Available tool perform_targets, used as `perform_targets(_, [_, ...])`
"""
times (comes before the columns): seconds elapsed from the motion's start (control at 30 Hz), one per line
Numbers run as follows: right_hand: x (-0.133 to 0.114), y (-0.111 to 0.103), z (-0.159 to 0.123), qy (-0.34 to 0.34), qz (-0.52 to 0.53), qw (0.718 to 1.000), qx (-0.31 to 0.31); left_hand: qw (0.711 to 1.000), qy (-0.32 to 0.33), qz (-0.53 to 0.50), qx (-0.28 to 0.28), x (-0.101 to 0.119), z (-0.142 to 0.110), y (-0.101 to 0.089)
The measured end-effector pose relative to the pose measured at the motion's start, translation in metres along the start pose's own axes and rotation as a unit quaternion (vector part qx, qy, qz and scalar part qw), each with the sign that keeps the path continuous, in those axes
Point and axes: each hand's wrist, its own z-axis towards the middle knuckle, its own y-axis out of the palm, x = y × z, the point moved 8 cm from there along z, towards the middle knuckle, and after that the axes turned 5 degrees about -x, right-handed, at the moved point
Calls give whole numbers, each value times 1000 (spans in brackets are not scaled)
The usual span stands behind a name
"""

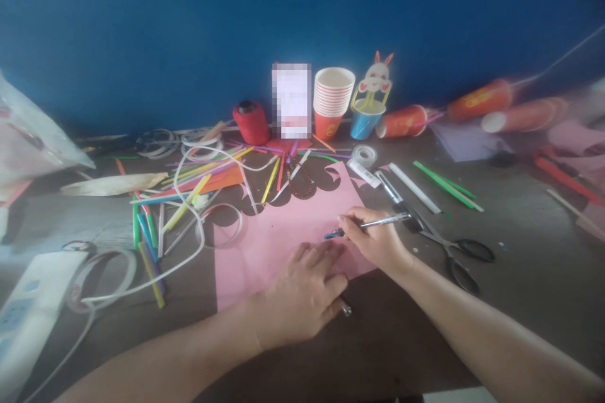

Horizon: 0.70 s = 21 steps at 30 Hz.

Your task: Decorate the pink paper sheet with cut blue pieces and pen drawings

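My right hand grips a pen in a writing hold. The pen lies at a low slant, its dark end over a pink sheet of paper, near a small blue spot. Scalloped cut-outs run along the paper's far edge. My left hand rests on the near part of the sheet, fingers stretched out and the thumb apart. A thin metallic end sticks out beside the left thumb; the rest of that item is hidden under the hand.
Scissors and a utility knife lie at the right. Colored straws and a white cable spread leftward, near a power strip. Behind stand stacked paper cups, red thread and a rabbit-topped blue cup.
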Motion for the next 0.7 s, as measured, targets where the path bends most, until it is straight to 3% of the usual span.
perform_targets(0.7, [-1, -2, -1, 4, -13, 1000, 11, 1000, -2, -3, 11, -1, 0, 1])
